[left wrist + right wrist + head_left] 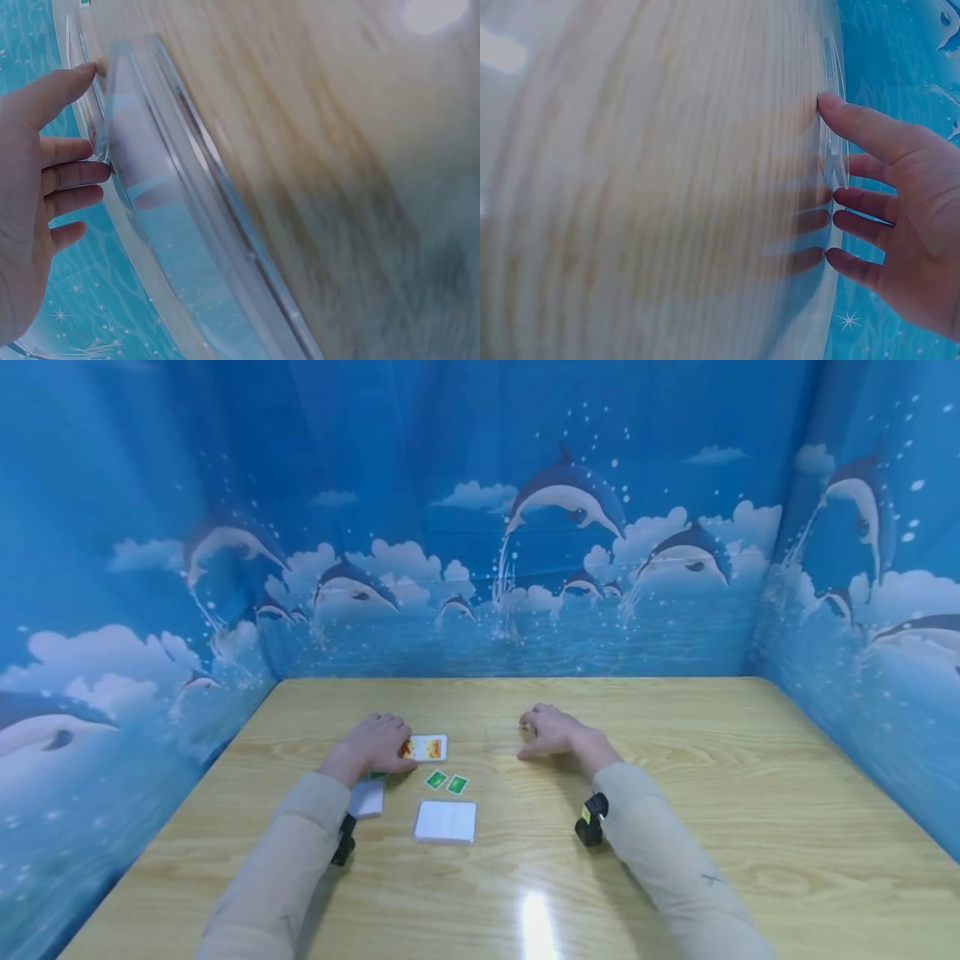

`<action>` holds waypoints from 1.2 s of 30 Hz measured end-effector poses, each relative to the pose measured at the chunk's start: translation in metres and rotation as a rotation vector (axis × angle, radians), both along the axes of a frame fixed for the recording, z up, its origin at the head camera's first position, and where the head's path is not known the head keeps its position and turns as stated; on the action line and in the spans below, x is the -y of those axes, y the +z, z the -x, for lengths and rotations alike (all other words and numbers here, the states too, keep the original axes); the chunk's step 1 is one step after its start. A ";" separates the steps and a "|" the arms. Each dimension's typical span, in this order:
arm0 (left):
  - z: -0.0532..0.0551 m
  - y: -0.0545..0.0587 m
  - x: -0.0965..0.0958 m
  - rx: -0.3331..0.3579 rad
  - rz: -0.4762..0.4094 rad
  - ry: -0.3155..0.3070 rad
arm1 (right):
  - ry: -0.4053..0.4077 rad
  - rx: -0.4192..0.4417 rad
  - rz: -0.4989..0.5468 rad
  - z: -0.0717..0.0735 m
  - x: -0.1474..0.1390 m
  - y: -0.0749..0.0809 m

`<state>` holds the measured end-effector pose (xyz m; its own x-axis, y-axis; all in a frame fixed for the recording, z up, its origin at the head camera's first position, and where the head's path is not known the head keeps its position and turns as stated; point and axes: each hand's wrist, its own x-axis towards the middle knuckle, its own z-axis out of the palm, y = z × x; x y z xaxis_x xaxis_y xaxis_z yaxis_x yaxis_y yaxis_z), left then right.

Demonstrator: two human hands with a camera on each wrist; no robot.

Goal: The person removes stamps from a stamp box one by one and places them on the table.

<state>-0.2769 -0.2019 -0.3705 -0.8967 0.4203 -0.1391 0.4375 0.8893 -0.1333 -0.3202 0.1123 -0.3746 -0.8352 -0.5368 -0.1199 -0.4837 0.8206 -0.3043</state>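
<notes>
In the head view, my left hand lies over the left end of a flat white case with orange pictures. Thumb and fingers span this case, and the left wrist view shows its thin clear edge between the thumb and fingers of the left hand. To the right, my right hand grips a flat clear plastic case by its right end. From the right wrist, thumb and index finger bracket its clear rim, while the other fingers of the right hand extend toward the tabletop.
Small green cards lie between the hands, with another green piece partly under the left hand. Nearer me are a clear case with white contents and a white stack beside the left sleeve. Dolphin-print curtains border the wooden table.
</notes>
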 end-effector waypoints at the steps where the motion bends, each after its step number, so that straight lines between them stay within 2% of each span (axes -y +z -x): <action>1: 0.000 0.000 0.000 0.003 -0.006 0.001 | 0.003 0.002 0.002 -0.001 -0.001 0.000; 15: -0.001 0.004 0.000 0.020 -0.027 0.012 | 0.086 -0.043 -0.027 -0.005 -0.003 -0.001; 26: -0.001 0.003 0.000 0.029 -0.024 0.036 | 0.109 -0.060 -0.030 -0.009 0.004 0.000; 36: -0.001 0.001 0.002 -0.048 0.038 -0.036 | 0.130 -0.125 0.060 -0.009 0.024 0.003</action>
